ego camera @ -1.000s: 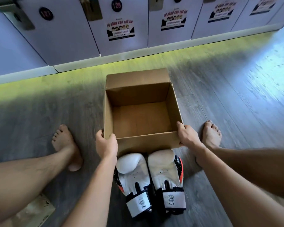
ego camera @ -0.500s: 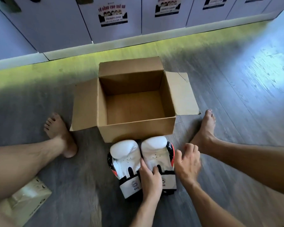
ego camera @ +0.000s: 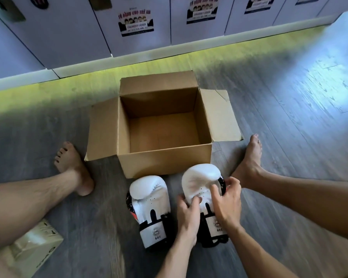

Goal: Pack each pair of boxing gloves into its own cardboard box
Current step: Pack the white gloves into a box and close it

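An open cardboard box [ego camera: 165, 163] stands on the floor between my feet, flaps spread, nothing inside. Just in front of it lie two white boxing gloves with black cuffs. The left glove [ego camera: 149, 199] lies flat on the floor, untouched. The right glove [ego camera: 199, 179] is tilted up, its padded end raised toward the box's near wall. My left hand [ego camera: 188, 215] grips its left side, thumb pressing into the palm. My right hand [ego camera: 226, 201] grips its right side, fingers curled round the edge.
My bare feet [ego camera: 72, 167] [ego camera: 249, 163] flank the box on a grey wooden floor. A pale closed carton [ego camera: 32, 247] lies by my left leg at the lower left. A row of white lockers [ego camera: 141, 23] runs along the far wall.
My hands left the box, whose side flaps fell open, and came down to the gloves. Both now hold the right glove, which has lifted and tilted toward the box.
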